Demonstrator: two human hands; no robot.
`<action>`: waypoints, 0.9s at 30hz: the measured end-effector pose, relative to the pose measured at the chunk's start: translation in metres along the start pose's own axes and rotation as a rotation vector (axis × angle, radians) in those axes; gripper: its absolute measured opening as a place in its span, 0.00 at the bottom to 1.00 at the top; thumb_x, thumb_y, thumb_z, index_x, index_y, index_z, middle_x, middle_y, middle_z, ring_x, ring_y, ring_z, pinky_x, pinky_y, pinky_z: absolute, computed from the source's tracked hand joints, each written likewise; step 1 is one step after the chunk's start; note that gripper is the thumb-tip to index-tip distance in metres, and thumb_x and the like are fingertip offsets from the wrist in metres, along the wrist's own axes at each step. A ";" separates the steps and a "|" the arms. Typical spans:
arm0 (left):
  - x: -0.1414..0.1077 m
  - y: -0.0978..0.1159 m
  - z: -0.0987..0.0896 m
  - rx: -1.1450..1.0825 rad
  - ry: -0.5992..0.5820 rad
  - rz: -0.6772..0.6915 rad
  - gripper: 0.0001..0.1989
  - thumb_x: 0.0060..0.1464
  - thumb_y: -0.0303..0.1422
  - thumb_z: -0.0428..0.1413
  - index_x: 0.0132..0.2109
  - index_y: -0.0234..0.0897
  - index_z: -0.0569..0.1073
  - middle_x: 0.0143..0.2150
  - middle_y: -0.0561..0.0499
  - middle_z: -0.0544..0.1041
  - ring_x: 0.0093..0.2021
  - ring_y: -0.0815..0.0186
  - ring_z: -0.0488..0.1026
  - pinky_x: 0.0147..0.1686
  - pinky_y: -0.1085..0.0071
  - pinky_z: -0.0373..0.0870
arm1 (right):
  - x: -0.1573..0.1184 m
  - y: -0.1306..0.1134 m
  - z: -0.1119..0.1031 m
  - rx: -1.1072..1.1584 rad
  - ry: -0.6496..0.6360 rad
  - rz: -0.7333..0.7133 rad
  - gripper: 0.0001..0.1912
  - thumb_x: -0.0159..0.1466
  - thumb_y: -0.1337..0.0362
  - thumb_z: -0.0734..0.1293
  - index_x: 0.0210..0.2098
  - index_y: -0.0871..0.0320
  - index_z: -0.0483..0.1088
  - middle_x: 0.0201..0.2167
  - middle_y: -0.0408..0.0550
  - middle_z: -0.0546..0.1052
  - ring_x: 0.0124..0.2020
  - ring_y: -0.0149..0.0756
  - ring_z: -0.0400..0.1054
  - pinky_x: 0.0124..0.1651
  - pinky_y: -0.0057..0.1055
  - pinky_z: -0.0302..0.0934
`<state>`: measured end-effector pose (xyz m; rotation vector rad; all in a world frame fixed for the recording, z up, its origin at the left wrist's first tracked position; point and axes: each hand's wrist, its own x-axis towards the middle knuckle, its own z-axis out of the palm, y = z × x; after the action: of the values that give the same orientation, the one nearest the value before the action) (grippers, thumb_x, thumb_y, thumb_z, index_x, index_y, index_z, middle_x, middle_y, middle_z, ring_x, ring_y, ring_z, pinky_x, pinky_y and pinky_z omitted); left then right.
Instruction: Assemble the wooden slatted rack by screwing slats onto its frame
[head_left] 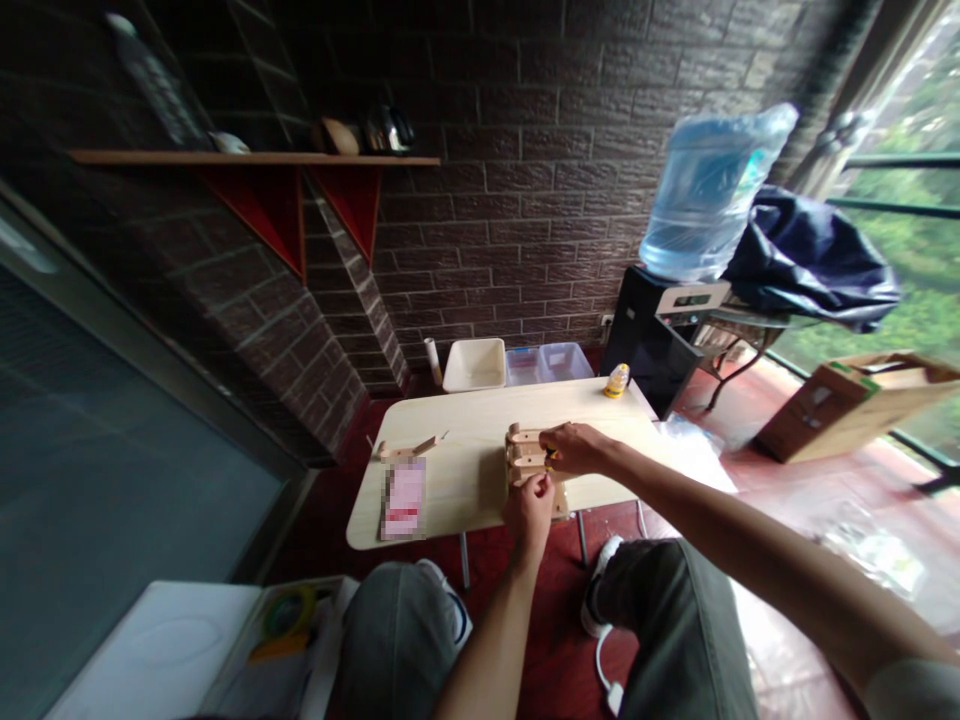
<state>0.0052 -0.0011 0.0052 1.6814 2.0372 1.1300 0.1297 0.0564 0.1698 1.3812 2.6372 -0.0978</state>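
A light wooden piece with rounded knobs (529,461) lies on the pale table (457,440), near its front edge. My left hand (529,503) is closed at its near side, fingertips pinched on something too small to make out. Just above and to the right, my right hand (576,448) is closed around a small yellow and black object (552,456), over the right side of the wooden piece. Further left on the table are a wooden part (409,449) with a thin tip and a blurred pink packet (404,500).
A yellow-capped bottle (616,381) stands at the table's back right. Behind the table are a cream bin (475,365) and clear plastic boxes (564,363). A water dispenser (651,340) stands back right, a cardboard box (847,405) far right. An open case (281,640) lies lower left.
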 end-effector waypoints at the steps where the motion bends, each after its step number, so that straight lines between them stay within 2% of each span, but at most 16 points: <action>1: 0.000 -0.001 0.000 -0.002 0.003 0.006 0.08 0.56 0.38 0.60 0.39 0.46 0.83 0.33 0.50 0.82 0.33 0.66 0.74 0.29 0.72 0.54 | 0.000 0.000 0.000 0.002 0.001 -0.002 0.17 0.64 0.58 0.65 0.52 0.54 0.72 0.45 0.53 0.81 0.44 0.44 0.76 0.40 0.30 0.63; 5: 0.000 -0.002 0.001 -0.004 0.002 0.020 0.08 0.57 0.38 0.59 0.39 0.46 0.83 0.33 0.50 0.82 0.33 0.66 0.74 0.30 0.72 0.54 | 0.001 0.000 0.000 -0.007 -0.015 0.032 0.16 0.66 0.57 0.64 0.50 0.55 0.73 0.44 0.55 0.81 0.44 0.44 0.76 0.40 0.30 0.64; 10: 0.000 -0.001 0.000 0.007 0.002 0.002 0.08 0.56 0.38 0.59 0.39 0.46 0.83 0.33 0.50 0.82 0.33 0.66 0.74 0.30 0.72 0.55 | 0.002 -0.001 0.000 -0.008 -0.028 0.064 0.20 0.67 0.51 0.63 0.51 0.57 0.72 0.43 0.58 0.81 0.43 0.46 0.77 0.40 0.32 0.64; 17: 0.000 0.001 0.000 0.001 0.004 -0.018 0.08 0.56 0.38 0.59 0.39 0.45 0.83 0.33 0.50 0.82 0.33 0.65 0.75 0.30 0.72 0.57 | 0.000 -0.004 -0.006 0.016 -0.028 0.017 0.17 0.65 0.58 0.65 0.51 0.54 0.72 0.43 0.53 0.81 0.43 0.43 0.76 0.40 0.29 0.63; 27: 0.001 0.002 0.000 -0.007 -0.026 -0.042 0.08 0.56 0.38 0.60 0.40 0.44 0.83 0.33 0.48 0.83 0.31 0.65 0.76 0.28 0.72 0.55 | -0.002 -0.006 -0.008 0.017 -0.029 0.059 0.16 0.65 0.57 0.65 0.49 0.56 0.72 0.44 0.54 0.81 0.44 0.43 0.76 0.40 0.29 0.63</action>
<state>0.0066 0.0002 0.0072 1.6335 2.0406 1.0945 0.1246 0.0521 0.1777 1.4502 2.5758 -0.1316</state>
